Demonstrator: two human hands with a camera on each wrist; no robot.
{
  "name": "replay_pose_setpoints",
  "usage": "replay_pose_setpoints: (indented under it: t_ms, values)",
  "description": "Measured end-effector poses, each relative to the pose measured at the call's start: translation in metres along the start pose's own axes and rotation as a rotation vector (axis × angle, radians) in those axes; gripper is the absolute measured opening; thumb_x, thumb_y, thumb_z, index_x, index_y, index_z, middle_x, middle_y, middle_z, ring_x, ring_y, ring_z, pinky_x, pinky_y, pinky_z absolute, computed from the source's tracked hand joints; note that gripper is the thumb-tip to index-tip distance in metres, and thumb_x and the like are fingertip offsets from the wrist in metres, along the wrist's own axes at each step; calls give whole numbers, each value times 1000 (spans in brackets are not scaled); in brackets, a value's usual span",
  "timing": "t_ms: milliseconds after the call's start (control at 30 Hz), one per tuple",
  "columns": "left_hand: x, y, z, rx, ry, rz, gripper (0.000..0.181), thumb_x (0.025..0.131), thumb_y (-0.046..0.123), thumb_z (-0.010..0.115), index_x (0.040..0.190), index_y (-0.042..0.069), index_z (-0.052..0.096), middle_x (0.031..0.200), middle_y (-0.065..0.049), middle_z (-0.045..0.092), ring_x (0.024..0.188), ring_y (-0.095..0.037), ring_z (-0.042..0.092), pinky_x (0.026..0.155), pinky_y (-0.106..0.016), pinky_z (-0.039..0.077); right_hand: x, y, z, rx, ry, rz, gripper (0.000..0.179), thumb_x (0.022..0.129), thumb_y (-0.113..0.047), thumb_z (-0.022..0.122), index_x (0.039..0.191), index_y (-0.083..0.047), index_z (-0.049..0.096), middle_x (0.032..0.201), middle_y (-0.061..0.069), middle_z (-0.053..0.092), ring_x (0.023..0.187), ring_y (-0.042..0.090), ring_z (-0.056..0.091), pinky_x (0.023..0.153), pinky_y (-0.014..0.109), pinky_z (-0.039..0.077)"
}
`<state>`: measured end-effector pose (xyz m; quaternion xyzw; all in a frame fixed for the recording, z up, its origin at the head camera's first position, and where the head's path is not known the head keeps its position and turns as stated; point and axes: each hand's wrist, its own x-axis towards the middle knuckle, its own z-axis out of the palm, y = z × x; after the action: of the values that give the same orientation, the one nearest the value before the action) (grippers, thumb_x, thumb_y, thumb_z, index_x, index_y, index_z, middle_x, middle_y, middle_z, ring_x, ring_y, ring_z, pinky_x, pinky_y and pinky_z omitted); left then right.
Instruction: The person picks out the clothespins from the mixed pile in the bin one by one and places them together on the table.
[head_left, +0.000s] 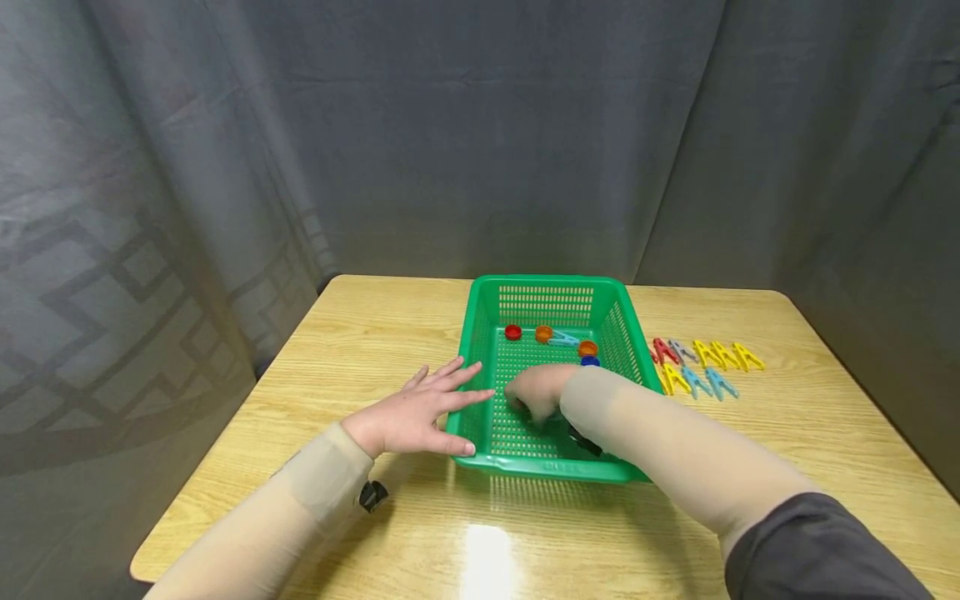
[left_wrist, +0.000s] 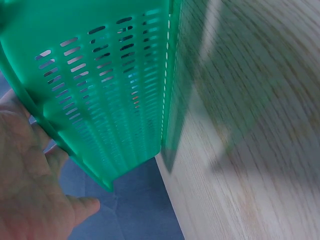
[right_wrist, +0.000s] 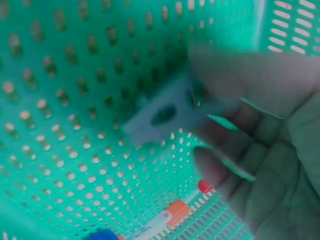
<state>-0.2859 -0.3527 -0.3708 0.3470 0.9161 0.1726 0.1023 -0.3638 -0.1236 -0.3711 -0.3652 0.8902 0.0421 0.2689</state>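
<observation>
A green plastic basket [head_left: 555,468] with slotted walls stands on the table. My right hand [head_left: 543,390] reaches down inside it; in the right wrist view the thumb and fingers pinch a greyish clothespin [right_wrist: 157,115], blurred, close over the basket's floor. My left hand [head_left: 420,417] lies at the basket's left rim with its fingers spread and straight. On the basket floor are a red bottle cap [head_left: 513,332], two orange caps, one at the back [head_left: 543,334] and one further right [head_left: 588,349], a blue cap [head_left: 590,362] and a light blue clothespin [head_left: 564,338].
To the right of the basket, clothespins lie in two rows on the wooden table [head_left: 375,333]: several yellow clothespins [head_left: 747,357], red ones [head_left: 664,350], a grey one [head_left: 682,351] and light blue ones [head_left: 722,384]. Dark grey curtains [head_left: 480,150] hang behind the table and at its sides.
</observation>
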Motion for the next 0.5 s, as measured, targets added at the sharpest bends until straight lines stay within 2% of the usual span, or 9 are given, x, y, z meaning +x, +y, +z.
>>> replay_pose_setpoints:
  t_ms: [100, 200, 367, 500]
  values:
    - [0, 0, 0, -1, -3, 3, 79, 84, 70, 53, 151, 35, 31, 160, 13, -1, 146, -15, -8, 111, -62, 0, 1, 2, 1, 7, 12, -40, 29, 83, 9, 64, 87, -19, 65, 85, -8, 58, 78, 14, 53, 72, 31, 48]
    - [0, 0, 0, -3, -3, 6, 79, 84, 70, 53, 151, 34, 31, 160, 13, -1, 147, -15, -8, 111, -62, 0, 1, 3, 2, -9, 23, -59, 32, 82, 13, 62, 86, -19, 67, 88, -8, 59, 80, 13, 54, 75, 30, 49]
    - [0, 0, 0, -3, 1, 2, 78, 84, 68, 55, 151, 35, 31, 160, 13, -1, 146, -14, -8, 111, -62, 0, 2, 3, 0, -34, 67, -69, 21, 77, 5, 71, 84, -14, 67, 90, -4, 55, 78, 13, 53, 72, 31, 49]
    - [0, 1, 0, -6, -4, -2, 78, 84, 69, 54, 151, 35, 31, 160, 12, -1, 146, -14, -8, 111, -61, 0, 5, 4, 3, -42, 93, -31, 12, 79, -3, 73, 84, -11, 67, 85, -3, 58, 75, 14, 54, 73, 34, 50]
